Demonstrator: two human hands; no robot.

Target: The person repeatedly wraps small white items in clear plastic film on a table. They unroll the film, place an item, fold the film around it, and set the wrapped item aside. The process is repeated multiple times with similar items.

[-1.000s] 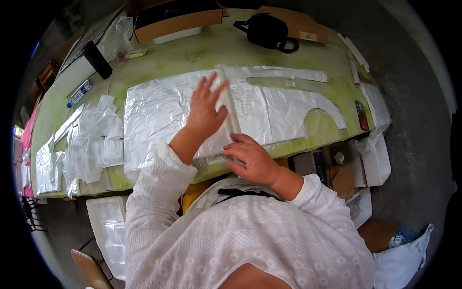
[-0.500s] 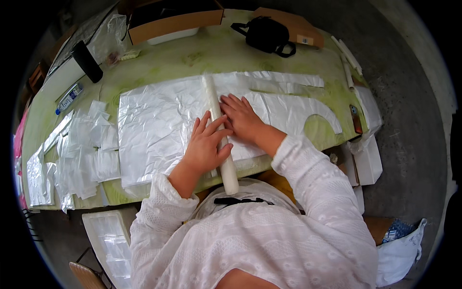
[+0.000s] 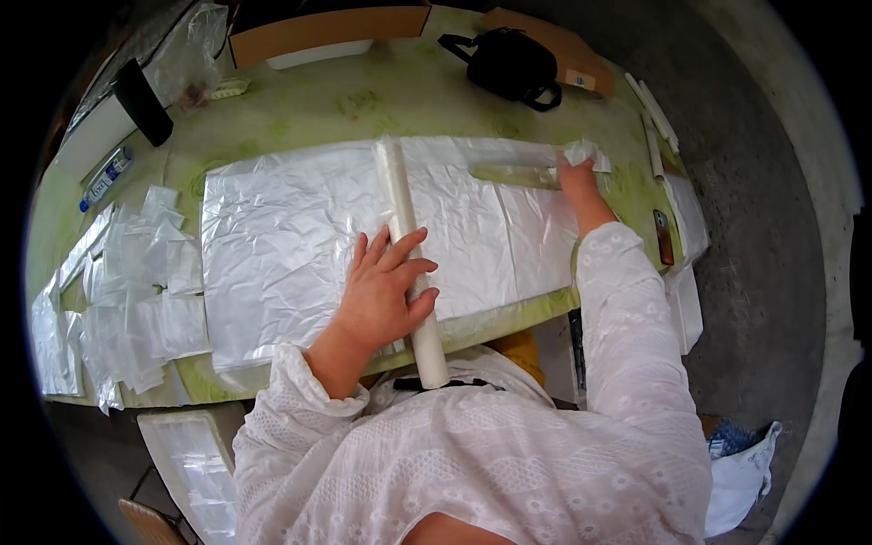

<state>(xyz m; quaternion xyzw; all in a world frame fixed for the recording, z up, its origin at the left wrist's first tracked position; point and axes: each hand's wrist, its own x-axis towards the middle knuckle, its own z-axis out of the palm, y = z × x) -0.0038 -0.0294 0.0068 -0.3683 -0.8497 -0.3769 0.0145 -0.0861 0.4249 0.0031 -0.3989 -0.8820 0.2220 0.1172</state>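
Observation:
A large white plastic bag (image 3: 509, 227) with long handle strips lies spread and creased across the table. Over its middle runs a pale roll or tube (image 3: 396, 186), its near end jutting past the table edge toward my body. My left hand (image 3: 381, 286) rests with fingers spread on the tube and the plastic beside it. At the bag's right end, my right hand (image 3: 579, 177) is closed on the handle end, where the film is bunched above the fingers. Part of the handles is hidden by that hand.
Folded clear plastic pieces (image 3: 145, 291) are heaped at left, near a water bottle (image 3: 106, 180) and a black cylinder (image 3: 142, 103). A cardboard box (image 3: 327, 34) and black bag (image 3: 509, 65) stand at the back. A phone (image 3: 663, 238) lies near the right edge.
My right hand has left the tube and moved right to the bag's handles, gathering them. The lower handle no longer curves out to the right. My left hand stays on the tube.

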